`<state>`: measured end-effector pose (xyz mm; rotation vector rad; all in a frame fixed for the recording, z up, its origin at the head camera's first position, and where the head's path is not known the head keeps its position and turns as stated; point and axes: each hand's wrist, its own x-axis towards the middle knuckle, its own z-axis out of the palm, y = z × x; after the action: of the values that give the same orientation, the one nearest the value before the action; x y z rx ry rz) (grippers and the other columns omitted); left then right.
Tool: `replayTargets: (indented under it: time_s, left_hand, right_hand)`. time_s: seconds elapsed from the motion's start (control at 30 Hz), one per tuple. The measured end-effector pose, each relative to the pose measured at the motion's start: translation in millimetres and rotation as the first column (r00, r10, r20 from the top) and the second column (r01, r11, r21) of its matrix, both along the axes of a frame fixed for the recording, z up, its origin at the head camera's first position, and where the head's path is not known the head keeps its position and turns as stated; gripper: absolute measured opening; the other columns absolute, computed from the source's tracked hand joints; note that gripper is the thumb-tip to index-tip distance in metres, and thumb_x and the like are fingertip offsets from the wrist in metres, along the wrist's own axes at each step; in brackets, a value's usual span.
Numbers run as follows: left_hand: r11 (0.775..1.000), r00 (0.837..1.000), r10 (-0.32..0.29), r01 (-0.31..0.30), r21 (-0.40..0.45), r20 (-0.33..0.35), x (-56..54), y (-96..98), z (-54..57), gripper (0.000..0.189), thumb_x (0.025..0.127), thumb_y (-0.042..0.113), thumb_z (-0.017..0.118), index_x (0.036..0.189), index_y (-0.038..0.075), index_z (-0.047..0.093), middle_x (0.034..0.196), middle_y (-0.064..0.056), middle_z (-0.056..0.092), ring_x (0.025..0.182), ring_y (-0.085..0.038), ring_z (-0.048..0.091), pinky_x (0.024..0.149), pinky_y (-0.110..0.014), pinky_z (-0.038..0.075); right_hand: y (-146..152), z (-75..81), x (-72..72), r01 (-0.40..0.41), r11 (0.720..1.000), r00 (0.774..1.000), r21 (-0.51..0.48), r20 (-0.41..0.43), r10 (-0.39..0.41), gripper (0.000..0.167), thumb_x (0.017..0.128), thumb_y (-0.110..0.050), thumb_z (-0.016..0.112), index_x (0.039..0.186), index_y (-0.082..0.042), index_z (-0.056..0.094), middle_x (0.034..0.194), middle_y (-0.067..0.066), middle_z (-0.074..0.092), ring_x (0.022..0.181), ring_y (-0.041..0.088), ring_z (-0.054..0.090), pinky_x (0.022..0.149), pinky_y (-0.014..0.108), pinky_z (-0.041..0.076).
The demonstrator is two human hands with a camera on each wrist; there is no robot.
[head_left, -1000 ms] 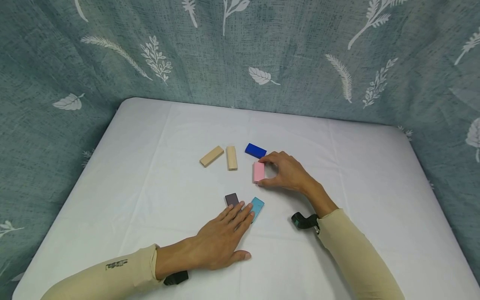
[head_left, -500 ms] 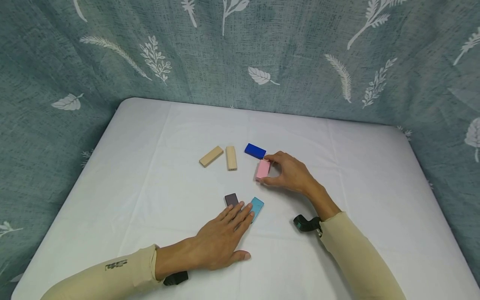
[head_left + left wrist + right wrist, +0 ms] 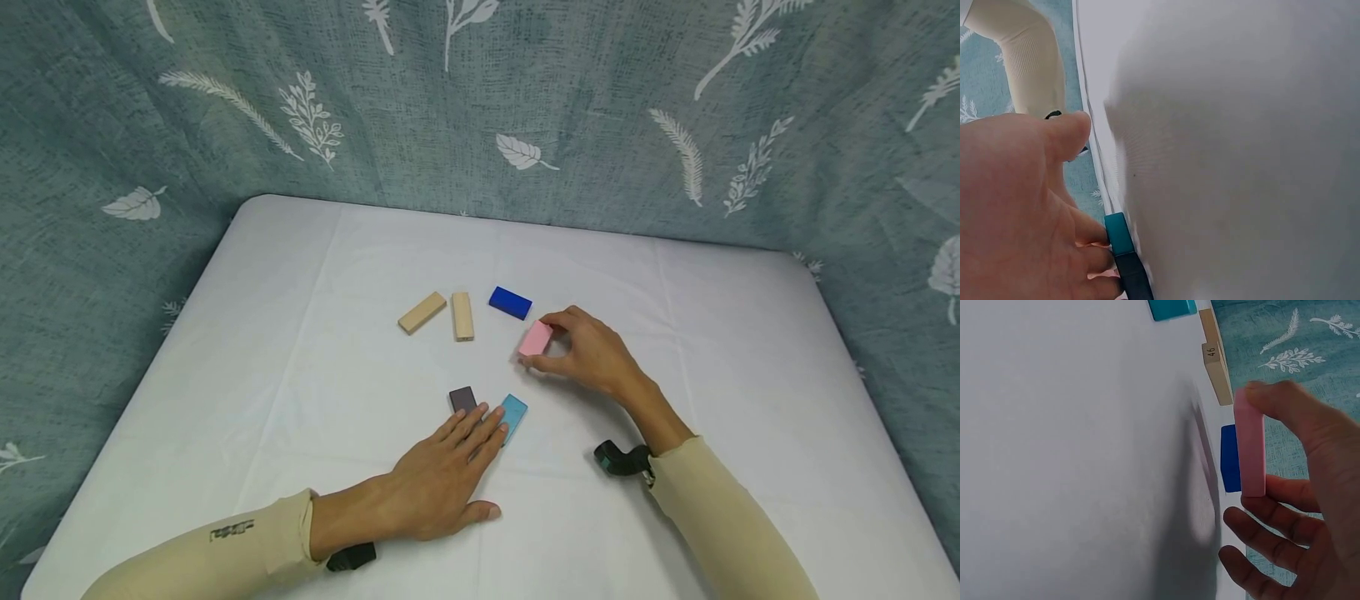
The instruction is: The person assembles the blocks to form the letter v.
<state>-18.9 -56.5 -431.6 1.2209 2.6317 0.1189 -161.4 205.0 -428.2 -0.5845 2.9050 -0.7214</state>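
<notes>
My right hand (image 3: 588, 350) pinches a pink wooden block (image 3: 536, 338) by its two ends, between thumb and fingertips. In the right wrist view the pink block (image 3: 1251, 447) appears raised off the table, its shadow apart from it. A dark blue block (image 3: 511, 302) lies just beyond it, to the left. My left hand (image 3: 442, 487) lies palm down with fingers straight, the fingertips resting on a dark grey block (image 3: 462, 399) and a light blue block (image 3: 515, 412). Both are partly hidden by the fingers; the left wrist view shows their ends touching.
Two plain wood blocks, one slanted (image 3: 422, 313) and one nearly straight (image 3: 462, 317), lie left of the dark blue block. A white cloth (image 3: 337, 383) covers the table. Behind it hangs a teal leaf-patterned curtain (image 3: 585, 100).
My right hand has drawn the pink block rightward, away from the plain blocks, and turned it to a slant. My left hand and the other blocks have stayed put.
</notes>
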Motion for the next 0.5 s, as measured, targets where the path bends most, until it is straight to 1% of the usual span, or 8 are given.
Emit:
replayTargets:
  time_s: [0.23,0.37,0.5]
  left_hand:
    - [1.0,1.0,0.003,-0.003,-0.005,0.005,-0.3,0.4,-0.1,0.088,0.102,0.063,0.04,0.162,0.003,0.015,0.169,-0.015,0.005,0.155,-0.031,0.003,0.124,-0.044,0.01]
    - [1.0,1.0,0.003,-0.003,-0.002,0.004,-0.6,0.4,-0.8,0.088,0.102,0.063,0.04,0.162,0.003,0.015,0.169,-0.016,0.005,0.155,-0.031,0.003,0.124,-0.044,0.01]
    - [1.0,1.0,0.003,-0.003,0.003,0.006,-0.5,0.4,-0.7,0.088,0.102,0.062,0.041,0.162,0.003,0.016,0.169,-0.015,0.006,0.155,-0.031,0.004,0.124,-0.044,0.01]
  right_hand:
    - [-2.0,5.0,7.8,0.04,0.999,0.999,0.016,0.012,-0.04,0.072,0.078,-0.054,0.083,0.128,-0.005,0.066,0.107,0.005,0.064,0.093,0.022,0.06,0.078,0.041,0.052]
    - [-2.6,6.0,11.4,0.052,0.998,0.998,0.022,0.021,-0.052,0.072,0.078,-0.054,0.083,0.127,-0.004,0.066,0.105,0.006,0.065,0.093,0.023,0.062,0.077,0.042,0.053]
    - [-3.4,6.9,15.1,0.06,0.998,0.998,0.024,0.031,-0.061,0.072,0.077,-0.055,0.083,0.125,-0.004,0.068,0.102,0.006,0.066,0.091,0.022,0.062,0.074,0.041,0.053]
